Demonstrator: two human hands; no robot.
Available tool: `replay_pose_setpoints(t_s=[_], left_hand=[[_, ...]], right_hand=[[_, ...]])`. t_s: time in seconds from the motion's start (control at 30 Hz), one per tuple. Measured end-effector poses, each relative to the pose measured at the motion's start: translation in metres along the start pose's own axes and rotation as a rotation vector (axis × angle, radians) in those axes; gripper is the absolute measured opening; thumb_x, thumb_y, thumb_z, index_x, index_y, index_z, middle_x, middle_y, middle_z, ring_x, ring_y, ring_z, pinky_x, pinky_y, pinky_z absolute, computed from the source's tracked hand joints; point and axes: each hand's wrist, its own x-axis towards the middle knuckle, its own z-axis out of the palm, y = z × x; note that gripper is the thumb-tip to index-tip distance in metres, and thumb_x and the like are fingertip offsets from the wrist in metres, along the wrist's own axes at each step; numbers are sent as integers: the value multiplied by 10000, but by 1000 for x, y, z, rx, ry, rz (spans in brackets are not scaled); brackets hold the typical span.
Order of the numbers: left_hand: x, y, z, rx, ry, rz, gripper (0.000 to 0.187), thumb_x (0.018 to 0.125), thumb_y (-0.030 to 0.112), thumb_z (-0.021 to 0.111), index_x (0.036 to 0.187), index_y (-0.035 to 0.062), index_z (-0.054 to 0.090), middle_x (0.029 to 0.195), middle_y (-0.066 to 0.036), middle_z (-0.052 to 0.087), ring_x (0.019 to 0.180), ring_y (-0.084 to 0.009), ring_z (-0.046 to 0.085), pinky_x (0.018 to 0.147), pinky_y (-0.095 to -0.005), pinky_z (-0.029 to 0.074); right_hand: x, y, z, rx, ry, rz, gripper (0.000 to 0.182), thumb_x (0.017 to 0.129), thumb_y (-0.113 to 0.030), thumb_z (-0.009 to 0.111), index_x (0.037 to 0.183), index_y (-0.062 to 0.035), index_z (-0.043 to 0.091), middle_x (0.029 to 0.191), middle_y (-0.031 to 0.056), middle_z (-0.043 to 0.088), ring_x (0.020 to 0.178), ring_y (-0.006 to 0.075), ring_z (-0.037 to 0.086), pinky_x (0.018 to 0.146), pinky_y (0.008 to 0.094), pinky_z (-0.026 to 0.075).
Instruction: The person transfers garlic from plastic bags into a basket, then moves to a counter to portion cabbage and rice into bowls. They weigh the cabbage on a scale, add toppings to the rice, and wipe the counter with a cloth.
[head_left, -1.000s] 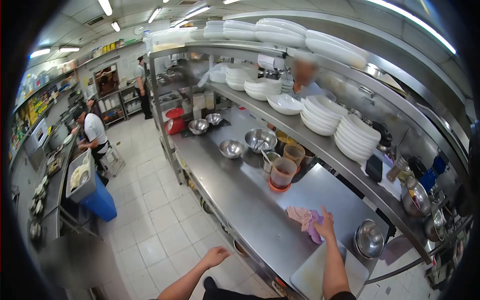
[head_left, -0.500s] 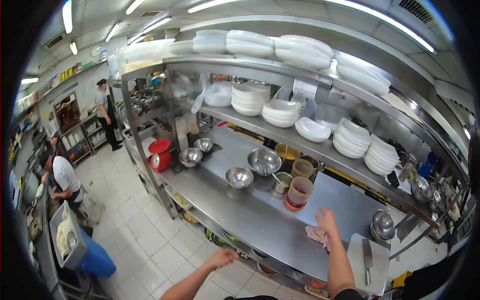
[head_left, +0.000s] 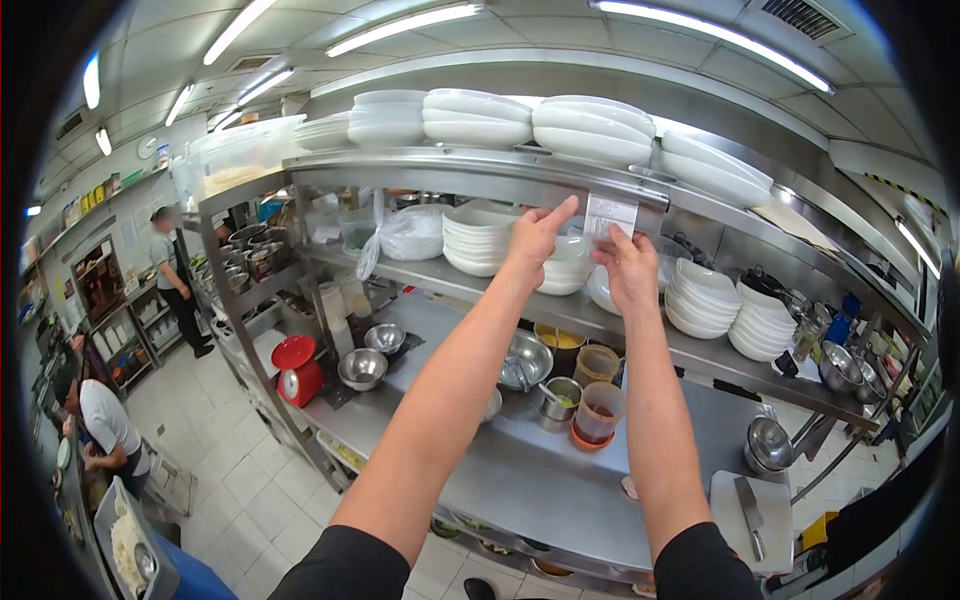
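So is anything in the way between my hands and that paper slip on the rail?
Nothing visible. The right hand is at the lower edge of the paper slip, and the left hand is beside it with no object between.

A red scale [head_left: 300, 382] near two steel bowls [head_left: 362, 370] — a knife [head_left: 748, 508] on a white cutting board [head_left: 778, 518].

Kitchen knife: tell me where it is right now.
In the head view, the kitchen knife lies at the lower right, on the white cutting board, just nearer the wearer than the metal bowls.
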Motion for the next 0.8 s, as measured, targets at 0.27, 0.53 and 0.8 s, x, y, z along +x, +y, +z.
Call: replay_pose_setpoints(t_s=[0.27,0.53,0.8], left_hand=[[57,-49,43,-510,-293,56,300,893,188,879,1007,-52,741,897,-110,756,666,-180,699,543,-373,560],[76,-62,33,-571,-305,82,587,821,162,889,1313,-39,639,1140,-149,736,1038,-255,711,806,-376,587],[-4,-180,-364,198,-1215,57,549,888,281,869,1342,30,690,1131,-139,756,1008,-247,732,841,-404,576]], right_hand=[[-15,25,25,141,91,-94,103,1056,-70,694,1149,-32,671,944,88,762,739,151,720,624,253,590],[-28,39,-31,513,-191,92,526,1139,-57,451,1578,176,276,1604,351,407,1522,366,425,1303,473,335],[-252,166,-34,-271,-97,574,572,1053,-335,688,1469,31,549,1085,218,743,940,257,728,768,372,599]])
